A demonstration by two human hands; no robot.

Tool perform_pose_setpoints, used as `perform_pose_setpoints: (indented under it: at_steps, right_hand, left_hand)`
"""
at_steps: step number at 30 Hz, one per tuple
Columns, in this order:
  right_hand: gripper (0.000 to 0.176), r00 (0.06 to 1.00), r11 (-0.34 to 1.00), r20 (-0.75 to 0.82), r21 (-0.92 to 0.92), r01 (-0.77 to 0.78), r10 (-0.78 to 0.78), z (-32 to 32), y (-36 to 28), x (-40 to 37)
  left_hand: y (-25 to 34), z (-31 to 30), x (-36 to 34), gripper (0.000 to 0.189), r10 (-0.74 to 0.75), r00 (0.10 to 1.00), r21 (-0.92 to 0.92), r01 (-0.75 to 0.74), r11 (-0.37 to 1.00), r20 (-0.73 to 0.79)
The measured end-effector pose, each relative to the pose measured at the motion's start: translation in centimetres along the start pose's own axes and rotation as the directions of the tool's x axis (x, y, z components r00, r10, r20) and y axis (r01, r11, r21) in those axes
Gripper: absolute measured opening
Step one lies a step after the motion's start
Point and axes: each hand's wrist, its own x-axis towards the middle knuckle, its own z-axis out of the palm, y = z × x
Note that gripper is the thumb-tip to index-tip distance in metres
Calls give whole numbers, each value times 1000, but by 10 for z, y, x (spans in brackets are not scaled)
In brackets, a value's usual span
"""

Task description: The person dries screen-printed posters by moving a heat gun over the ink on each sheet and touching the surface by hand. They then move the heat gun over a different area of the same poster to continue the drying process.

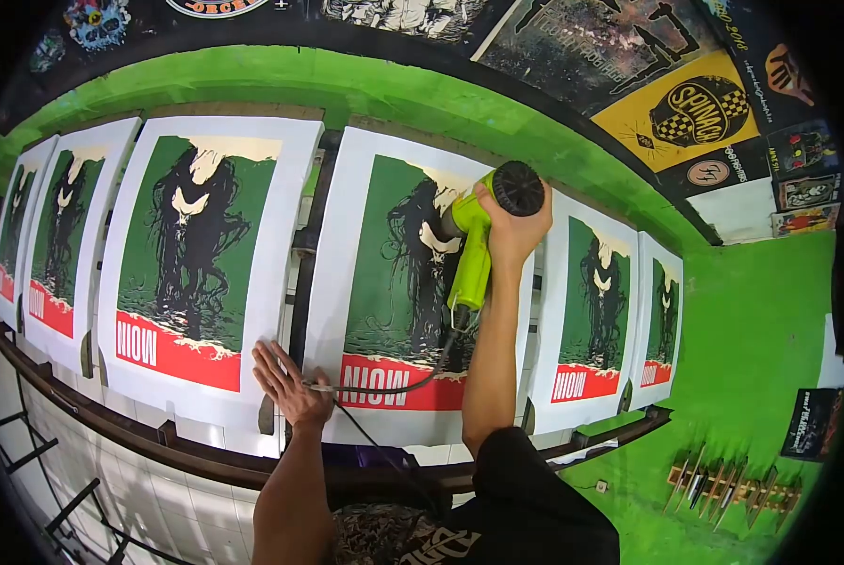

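Observation:
My right hand (516,226) grips a lime-green heat gun (474,254) with a black round vent, its nozzle angled down toward a poster print (394,282) in green, black, cream and red. My left hand (293,384) is low at the gap between this print and the print (191,254) to its left, fingers stretched out. The heat gun's black power cord (394,388) crosses over the red band and bends back at my left thumb, where the hand appears to hold it. The exact hold on the cord is partly hidden.
Further prints (592,320) lie side by side along a long rack with a dark metal front rail (205,461). Behind it runs a green wall ledge (384,80). Squeegee-like tools (733,485) hang at the lower right, and black metal bars (40,443) stand at lower left.

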Motion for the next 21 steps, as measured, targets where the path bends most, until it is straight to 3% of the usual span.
perform_pose_setpoints:
  at_steps: [2,5,8,10,13,16,21]
  right_hand:
    - [56,1000,1000,6,-6,13,-13,-1,-1,1]
    - [56,996,995,8,47,-88,88,-5,1,1]
    - [57,999,999,-37,-7,36,-36,-4,4,-2]
    - [57,993,992,43,57,-112,110,-14,2,-1]
    - [57,999,998,-30,54,-28,29,-10,-1,-7]
    - [56,999,999,19,-6,-31,31,-16,0,-6]
    - [55,999,1000,-26,-3,-28,28,-10,1,-6]
  left_hand:
    - [0,0,2,99,-19,1000,11,19,1000,20]
    - [0,3,1,100,4,1000,2,-4,1000,-12]
    - [-1,2,3,101,-13,1000,-1,13,1000,0]
    - [0,1,1,102,-15,1000,-14,15,1000,5]
    - [2,-2,2,103,-13,1000,-30,13,999,0]
    - [2,-1,2,103,-30,999,-20,30,999,24]
    - [2,-2,1,105,-20,999,-7,21,1000,29]
